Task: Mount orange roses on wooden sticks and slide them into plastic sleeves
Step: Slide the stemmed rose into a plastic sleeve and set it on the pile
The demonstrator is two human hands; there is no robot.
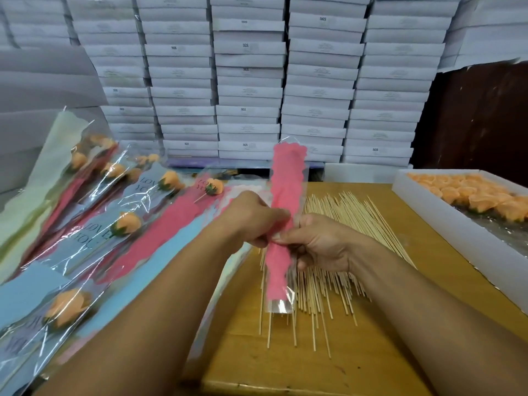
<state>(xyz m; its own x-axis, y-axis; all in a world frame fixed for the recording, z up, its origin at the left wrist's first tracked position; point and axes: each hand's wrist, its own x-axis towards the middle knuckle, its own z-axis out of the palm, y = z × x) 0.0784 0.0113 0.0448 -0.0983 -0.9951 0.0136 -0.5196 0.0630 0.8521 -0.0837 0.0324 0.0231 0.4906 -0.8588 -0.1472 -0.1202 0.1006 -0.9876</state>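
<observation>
A wall of stacked white cardboard boxes point(248, 81) fills the view from ten to two o'clock. Below it, the wooden tabletop point(400, 281) carries the work.

At nine o'clock lies the finished output: a spread of clear plastic sleeves printed "LOVE YOU" point(94, 224), each already holding an orange rose on its stick, roughly a dozen as far as the overlap lets me count.

At three o'clock a shallow white tray point(445, 224) is packed with loose orange rose heads point(471, 195), so plenty remains. At the centre, a fan of thin wooden sticks point(337, 267) lies on the table, also unused.

One rose mounted on a stick point(213, 187) rests at eleven o'clock, seemingly not sleeved yet.

A single clear plastic sleeve with a pink liner point(283, 230) stands upright at the centre, empty. The left hand point(251, 221) pinches its left edge; the right hand point(320, 244) grips its right edge, apparently to open it.
</observation>
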